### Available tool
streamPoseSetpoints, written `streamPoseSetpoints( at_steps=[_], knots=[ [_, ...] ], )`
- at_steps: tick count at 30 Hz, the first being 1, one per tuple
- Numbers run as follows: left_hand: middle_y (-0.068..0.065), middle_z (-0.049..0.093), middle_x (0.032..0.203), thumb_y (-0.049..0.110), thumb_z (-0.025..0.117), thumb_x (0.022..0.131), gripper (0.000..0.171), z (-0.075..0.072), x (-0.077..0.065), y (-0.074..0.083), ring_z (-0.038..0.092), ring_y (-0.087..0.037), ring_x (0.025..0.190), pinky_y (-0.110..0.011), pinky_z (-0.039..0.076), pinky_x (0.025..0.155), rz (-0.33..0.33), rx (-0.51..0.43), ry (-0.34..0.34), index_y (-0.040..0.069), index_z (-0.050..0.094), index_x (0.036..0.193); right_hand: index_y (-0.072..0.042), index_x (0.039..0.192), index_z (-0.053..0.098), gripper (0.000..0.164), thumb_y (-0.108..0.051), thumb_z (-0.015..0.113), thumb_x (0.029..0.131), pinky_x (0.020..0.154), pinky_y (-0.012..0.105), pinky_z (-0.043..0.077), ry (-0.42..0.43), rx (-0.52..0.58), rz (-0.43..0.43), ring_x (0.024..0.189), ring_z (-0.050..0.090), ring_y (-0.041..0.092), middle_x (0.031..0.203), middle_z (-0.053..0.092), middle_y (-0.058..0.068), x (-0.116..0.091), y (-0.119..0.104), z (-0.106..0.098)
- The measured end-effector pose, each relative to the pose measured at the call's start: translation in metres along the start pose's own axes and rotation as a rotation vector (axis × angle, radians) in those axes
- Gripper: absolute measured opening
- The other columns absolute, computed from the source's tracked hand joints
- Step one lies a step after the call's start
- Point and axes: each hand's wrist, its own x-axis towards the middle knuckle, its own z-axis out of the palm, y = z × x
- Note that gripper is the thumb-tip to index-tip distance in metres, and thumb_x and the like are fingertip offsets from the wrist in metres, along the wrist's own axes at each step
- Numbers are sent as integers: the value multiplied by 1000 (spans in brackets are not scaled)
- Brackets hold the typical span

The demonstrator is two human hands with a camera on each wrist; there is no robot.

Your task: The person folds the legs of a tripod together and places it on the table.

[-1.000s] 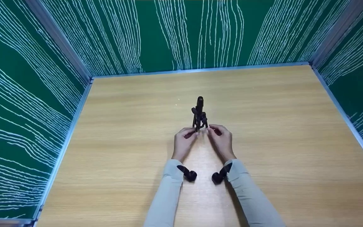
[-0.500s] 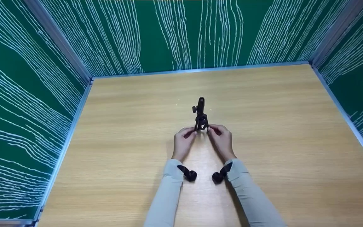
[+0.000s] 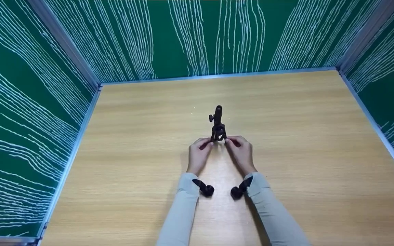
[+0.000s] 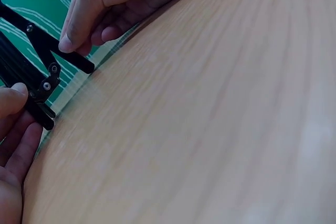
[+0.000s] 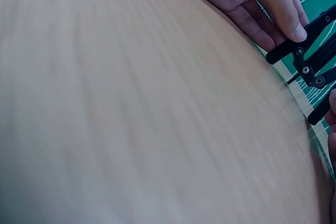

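Note:
A small black tripod point(image 3: 218, 118) stands between my two hands, its column up and a knob sticking out on its left side. My left hand point(image 3: 199, 153) pinches the foot end of one leg between thumb and fingers; in the left wrist view this leg point(image 4: 39, 114) sits low at the left edge. On the other side my right hand point(image 3: 240, 152) pinches the end of another leg point(image 4: 79, 61). Hinged braces point(image 5: 306, 70) join the legs to the centre column. The feet are close to the tabletop; whether all of them touch it, I cannot tell.
The wooden table point(image 3: 142, 136) is bordered by green panels point(image 3: 166, 41) with white wavy lines at the back and both sides, in metal frames. A few tiny pale specks lie beyond the tripod. Black camera mounts point(image 3: 206, 189) are strapped to both wrists.
The tripod has turned a little and its legs look different, two now showing one at each hand with an opening between. Both hands have hardly moved. Little differs over the last half second.

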Motion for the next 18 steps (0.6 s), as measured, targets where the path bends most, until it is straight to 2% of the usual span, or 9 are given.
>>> streamPoseSetpoints(
  at_steps=[18],
  knots=[
    [-10, 71, 105, 8, 71, 85, 23, 0, 0, -2, 67, -20, 98, -22, 54, 88, -24, -8, 4, 2, 72, 106, -4, 96, 76, 16, -12, 75, 82, 80, 18, 52, -2, -22, -9, 91, 69, 27, 96, 74, 13, 0, 0, 0]
  ],
)
